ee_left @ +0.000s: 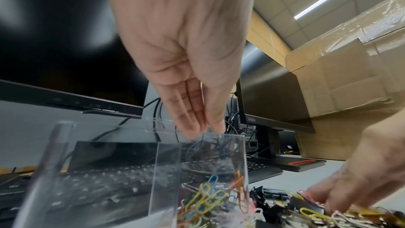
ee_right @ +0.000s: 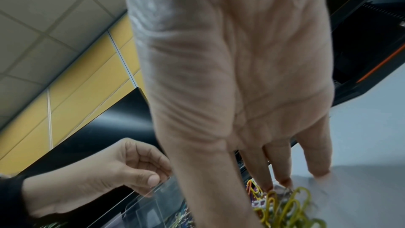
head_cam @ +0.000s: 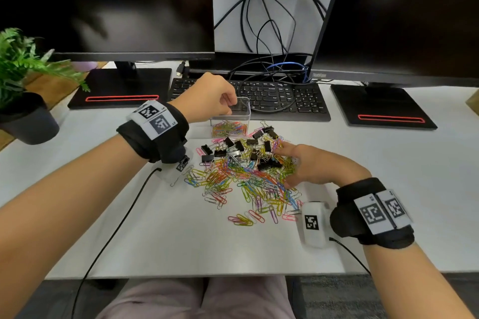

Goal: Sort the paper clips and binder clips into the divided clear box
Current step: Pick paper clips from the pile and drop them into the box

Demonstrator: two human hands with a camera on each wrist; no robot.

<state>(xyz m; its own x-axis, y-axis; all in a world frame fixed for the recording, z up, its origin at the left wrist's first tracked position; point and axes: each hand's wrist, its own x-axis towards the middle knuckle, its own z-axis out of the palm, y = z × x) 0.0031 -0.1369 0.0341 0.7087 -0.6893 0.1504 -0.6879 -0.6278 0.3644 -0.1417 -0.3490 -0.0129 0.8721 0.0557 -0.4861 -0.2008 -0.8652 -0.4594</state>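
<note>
- Paper clips, in many colours, lie in a loose heap on the white desk, at the middle of the head view.
- At the 3 o'clock edge of that heap, the right hand rests palm down, fingers straight and spread. The fingertips touch yellow and orange paper clips and grip nothing.
- Black binder clips sit bunched at the 12 o'clock side of the heap, just beside the right hand's fingers.
- At 12 o'clock from the heap stands the clear box, upright on the desk. More paper clips fill the bottom of its near compartment; an inner wall shows in the left wrist view.
- The left hand reaches over the box from 9 o'clock. Its thumb and curled fingers pinch the box's top edge.
- Both wrists wear black bands with square black-and-white tags, and a thin cable runs from each.
- Beyond the box, at 12 o'clock, lies a black keyboard with loose cables above it.
- Two dark monitors stand behind, on flat bases with red stripes.
- At 9 o'clock, on the desk's far edge, a green plant grows in a dark pot.
</note>
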